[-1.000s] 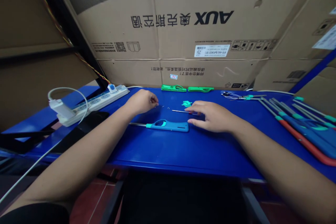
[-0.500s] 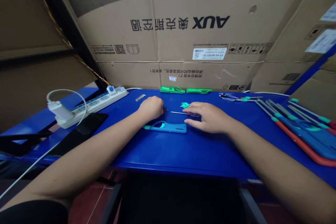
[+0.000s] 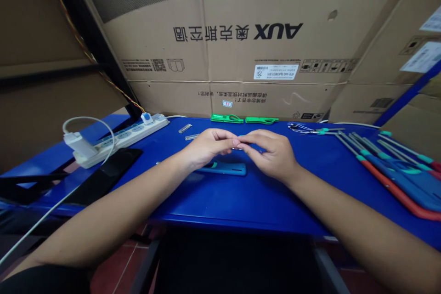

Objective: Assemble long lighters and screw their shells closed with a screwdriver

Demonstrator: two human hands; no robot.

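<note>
My left hand [image 3: 212, 146] and my right hand [image 3: 270, 149] meet over the middle of the blue table, thumbs and fingertips pinched together. Whatever they hold is tiny and hidden by the fingers. Just below them lies a blue long-necked lighter body [image 3: 227, 168], its left end covered by my left hand and wrist. Beyond my left hand are two small clear pieces, one farther back [image 3: 185, 128] and one beside the knuckles [image 3: 191, 137]. The spot where a thin screwdriver lay is mostly covered by my hands.
Two green lighter shells [image 3: 226, 118] lie along the cardboard [image 3: 234, 55] at the back. Thin wired parts [image 3: 303, 128] and several blue and red long-necked lighters [image 3: 403, 170] are at right. A white power strip [image 3: 120, 140] and a black flat object [image 3: 106, 177] are at left.
My left hand has turned and moved right; my right hand has closed its fingers. Their fingertips now meet. A second clear piece shows beside my left hand, and the turquoise part is covered.
</note>
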